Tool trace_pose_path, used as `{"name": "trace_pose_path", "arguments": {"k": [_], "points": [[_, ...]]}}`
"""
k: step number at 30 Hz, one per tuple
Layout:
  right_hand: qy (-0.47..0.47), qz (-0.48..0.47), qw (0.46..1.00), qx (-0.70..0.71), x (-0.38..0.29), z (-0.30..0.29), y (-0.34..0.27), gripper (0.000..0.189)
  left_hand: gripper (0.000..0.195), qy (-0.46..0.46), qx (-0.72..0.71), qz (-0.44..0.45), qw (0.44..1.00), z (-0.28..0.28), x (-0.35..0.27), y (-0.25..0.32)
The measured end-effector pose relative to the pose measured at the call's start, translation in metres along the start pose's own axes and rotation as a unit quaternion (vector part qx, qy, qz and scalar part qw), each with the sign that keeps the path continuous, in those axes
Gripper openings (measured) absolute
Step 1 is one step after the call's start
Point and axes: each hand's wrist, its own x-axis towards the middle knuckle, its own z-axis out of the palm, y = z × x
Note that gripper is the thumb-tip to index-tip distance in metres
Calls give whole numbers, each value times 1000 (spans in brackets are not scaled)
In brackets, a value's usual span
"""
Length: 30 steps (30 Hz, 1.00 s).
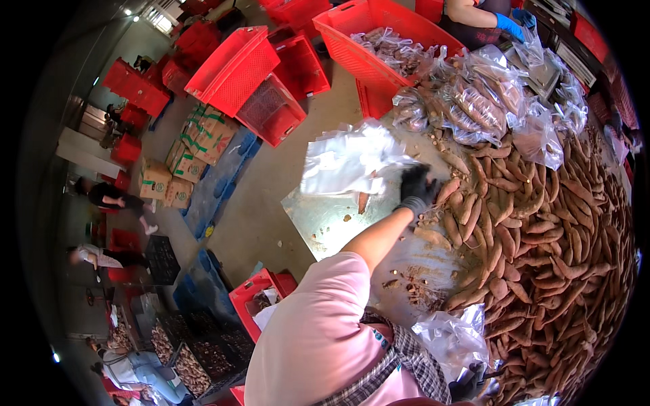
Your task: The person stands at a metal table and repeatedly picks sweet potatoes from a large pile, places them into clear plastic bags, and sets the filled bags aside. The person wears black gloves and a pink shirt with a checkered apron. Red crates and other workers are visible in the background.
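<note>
My left hand (pixel 419 187), in a black glove with a grey cuff, reaches over the metal tabletop (pixel 330 228) to the near edge of a large heap of sweet potatoes (pixel 538 228). It is blurred, and its fingers are partly hidden. Beside it lies a stack of clear plastic bags (pixel 350 162), with a sweet potato (pixel 362 202) at its lower edge. My right hand (pixel 469 383), also black-gloved, is low at the bottom, against a crumpled clear plastic bag (pixel 454 337); its grip is largely hidden.
Filled plastic bags (pixel 472 106) are piled at the heap's far side, beside a red crate (pixel 376 45) of more bags. A co-worker's blue-gloved hand (pixel 509 26) touches a bag there. Red crates (pixel 233 71), blue pallets (pixel 223 172) and cardboard boxes (pixel 208 134) stand on the floor leftward.
</note>
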Motion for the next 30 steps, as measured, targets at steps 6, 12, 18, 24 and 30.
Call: {"name": "trace_pose_path", "arguments": {"k": [6,12,18,24,30], "points": [[74,-173,966,-177,25,-11,-19,49,31,-43,-89,53,994,57,-44,94],[102,-75,992,28,23,0,-63,38,31,-167,-217,100,957,22,-73,110],[103,-113,984,-95,11,4,-53,58,19,117,-136,145,973,-48,-103,51],[73,-97,989,-81,19,11,-72,60,58,124,35,-68,989,-101,-106,-44],[53,-112,989,-79,32,13,-79,60,48,37,107,-73,991,-102,-93,-57]]}}
